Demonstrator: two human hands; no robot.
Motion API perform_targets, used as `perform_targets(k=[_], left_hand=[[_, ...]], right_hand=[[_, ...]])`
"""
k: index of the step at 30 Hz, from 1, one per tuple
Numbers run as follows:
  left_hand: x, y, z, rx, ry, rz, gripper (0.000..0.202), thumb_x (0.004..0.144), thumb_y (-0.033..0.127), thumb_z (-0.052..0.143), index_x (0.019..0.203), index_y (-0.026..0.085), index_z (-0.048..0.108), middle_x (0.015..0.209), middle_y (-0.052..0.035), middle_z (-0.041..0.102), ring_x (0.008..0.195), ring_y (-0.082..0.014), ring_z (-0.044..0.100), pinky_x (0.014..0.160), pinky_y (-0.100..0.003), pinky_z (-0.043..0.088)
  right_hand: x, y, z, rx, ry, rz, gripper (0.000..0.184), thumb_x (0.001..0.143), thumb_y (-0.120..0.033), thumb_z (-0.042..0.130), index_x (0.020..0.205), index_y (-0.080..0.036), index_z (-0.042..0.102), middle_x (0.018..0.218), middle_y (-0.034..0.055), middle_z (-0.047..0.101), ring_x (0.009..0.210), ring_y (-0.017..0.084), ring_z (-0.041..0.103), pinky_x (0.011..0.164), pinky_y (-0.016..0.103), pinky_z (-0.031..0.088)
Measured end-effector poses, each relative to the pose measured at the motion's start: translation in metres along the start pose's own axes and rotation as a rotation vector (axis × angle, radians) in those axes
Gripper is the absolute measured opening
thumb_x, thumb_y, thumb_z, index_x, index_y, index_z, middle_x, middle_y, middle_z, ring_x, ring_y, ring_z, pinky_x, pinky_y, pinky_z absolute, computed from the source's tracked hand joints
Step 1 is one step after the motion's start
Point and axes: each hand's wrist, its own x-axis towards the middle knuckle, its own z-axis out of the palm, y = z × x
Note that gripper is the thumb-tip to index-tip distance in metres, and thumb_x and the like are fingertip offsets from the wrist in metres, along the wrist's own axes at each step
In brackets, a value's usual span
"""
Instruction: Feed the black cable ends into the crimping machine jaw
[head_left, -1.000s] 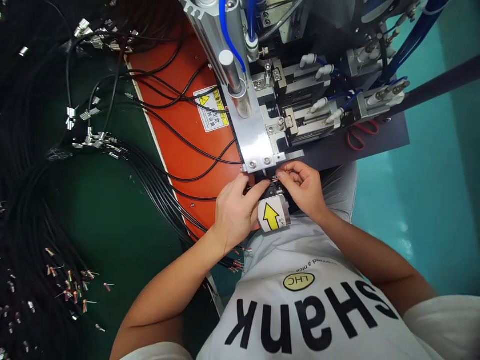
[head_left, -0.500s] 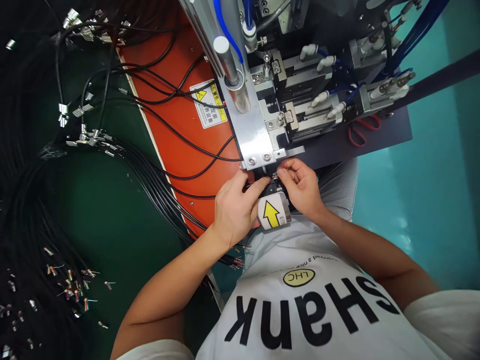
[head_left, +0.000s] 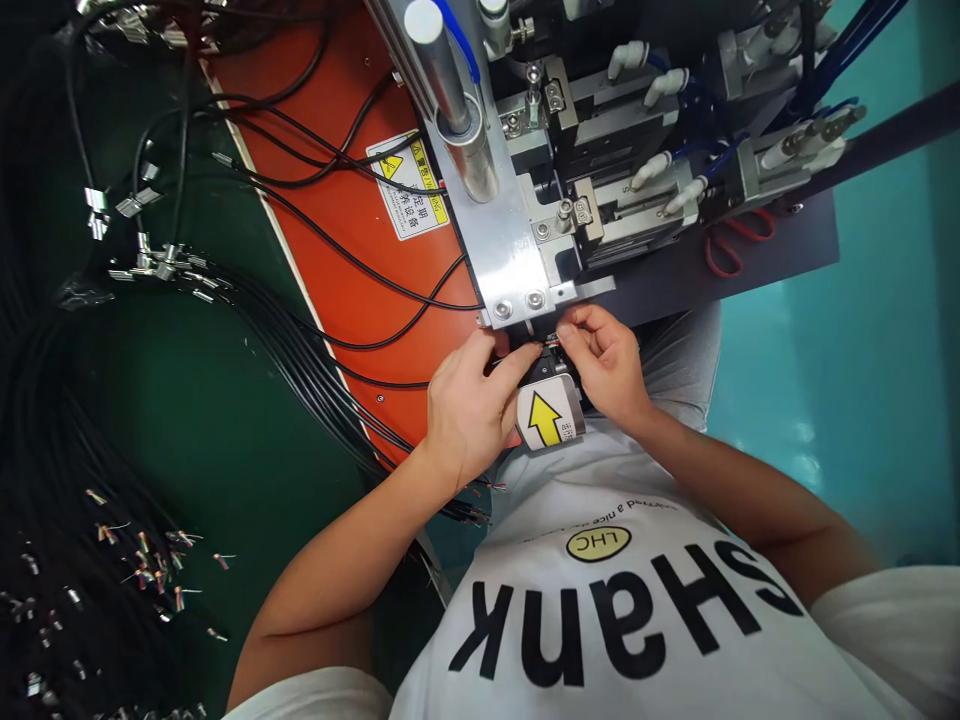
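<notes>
Red-handled scissors [head_left: 731, 250] on a dark plate [head_left: 802, 250] at the right. Yellow warning sticker [head_left: 409, 185] on an orange panel [head_left: 352, 290]. Black cables [head_left: 300, 355] bundled over the green worktop [head_left: 225, 430], some crossing the panel, metal terminals [head_left: 142, 260] at their ends. Short wire scraps [head_left: 150, 560] scattered at lower left.

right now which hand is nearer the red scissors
Right. The right hand, pinching a wire end, is below-left of the red scissors; the left hand lies farther left.
</notes>
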Motion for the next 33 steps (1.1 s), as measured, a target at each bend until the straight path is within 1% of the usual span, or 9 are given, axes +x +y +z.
perform_targets(k=[4,9,12,20,24,26,28,31,33], left_hand=[[0.000,0.000,0.000,-0.006,0.001,0.003,0.031,0.095,0.020,0.047,0.119,0.023,0.066,0.100,-0.0086,0.056,0.086,-0.0185,0.057,0.073,-0.030,0.048],[0.000,0.000,0.002,-0.003,0.017,0.009,0.031,0.094,0.018,0.047,0.119,0.022,0.066,0.099,-0.0085,0.055,0.087,-0.0184,0.058,0.072,-0.029,0.048],[0.000,0.000,0.003,-0.004,0.020,0.012,0.031,0.094,0.018,0.048,0.119,0.022,0.066,0.099,-0.0084,0.055,0.087,-0.0187,0.058,0.072,-0.029,0.047],[-0.001,-0.002,0.005,-0.019,0.017,0.001,0.033,0.094,0.018,0.046,0.120,0.024,0.065,0.101,-0.0081,0.055,0.089,-0.0191,0.058,0.074,-0.030,0.048],[0.000,0.000,0.003,-0.026,0.029,0.002,0.032,0.094,0.016,0.047,0.119,0.023,0.066,0.099,-0.0081,0.056,0.088,-0.0187,0.058,0.074,-0.031,0.048],[0.001,0.001,0.001,-0.029,0.023,0.005,0.031,0.094,0.016,0.047,0.119,0.021,0.066,0.099,-0.0084,0.057,0.088,-0.0189,0.059,0.074,-0.031,0.049],[0.002,0.002,0.000,-0.032,0.013,0.011,0.031,0.094,0.016,0.048,0.119,0.020,0.066,0.100,-0.0087,0.058,0.089,-0.0192,0.059,0.075,-0.031,0.048],[0.002,0.002,-0.001,-0.043,0.010,0.009,0.030,0.095,0.016,0.048,0.118,0.020,0.064,0.104,-0.0091,0.061,0.091,-0.0196,0.059,0.076,-0.031,0.048],[0.003,0.003,-0.001,-0.050,0.014,0.007,0.028,0.095,0.015,0.047,0.117,0.019,0.063,0.105,-0.0094,0.063,0.093,-0.0201,0.059,0.077,-0.032,0.047]], right_hand=[[0.001,0.001,0.000,0.007,-0.001,0.002,0.024,0.089,-0.046,0.067,0.089,-0.023,0.059,0.075,-0.0018,0.057,0.061,0.012,0.053,0.057,0.028,0.044],[-0.001,-0.001,0.000,0.065,-0.021,0.021,0.025,0.088,-0.046,0.069,0.089,-0.022,0.060,0.077,-0.0019,0.058,0.065,0.012,0.054,0.061,0.026,0.045],[-0.002,-0.002,0.001,0.072,-0.017,0.027,0.028,0.088,-0.048,0.069,0.089,-0.022,0.059,0.075,-0.0024,0.057,0.062,0.011,0.053,0.059,0.026,0.044],[0.000,0.005,-0.001,-0.048,0.031,0.018,0.033,0.088,-0.055,0.065,0.087,-0.023,0.057,0.069,-0.0029,0.053,0.057,0.012,0.047,0.054,0.027,0.038],[0.001,0.005,-0.005,-0.022,0.018,0.057,0.033,0.088,-0.053,0.066,0.084,-0.021,0.059,0.075,-0.0013,0.058,0.066,0.013,0.053,0.061,0.028,0.044],[0.000,0.002,-0.008,-0.011,0.063,0.051,0.030,0.088,-0.050,0.066,0.085,-0.020,0.061,0.080,-0.0001,0.060,0.072,0.014,0.056,0.066,0.028,0.046],[-0.001,-0.002,-0.011,-0.031,0.101,0.023,0.027,0.090,-0.047,0.066,0.087,-0.021,0.062,0.082,0.0005,0.060,0.072,0.013,0.055,0.067,0.028,0.045],[-0.002,-0.007,-0.012,-0.061,0.036,0.030,0.026,0.088,-0.047,0.068,0.090,-0.022,0.063,0.084,0.0002,0.059,0.066,0.012,0.053,0.062,0.028,0.043],[0.000,-0.008,-0.014,-0.037,-0.048,0.105,0.029,0.084,-0.049,0.072,0.088,-0.021,0.063,0.080,-0.0004,0.059,0.063,0.012,0.052,0.058,0.027,0.041]])
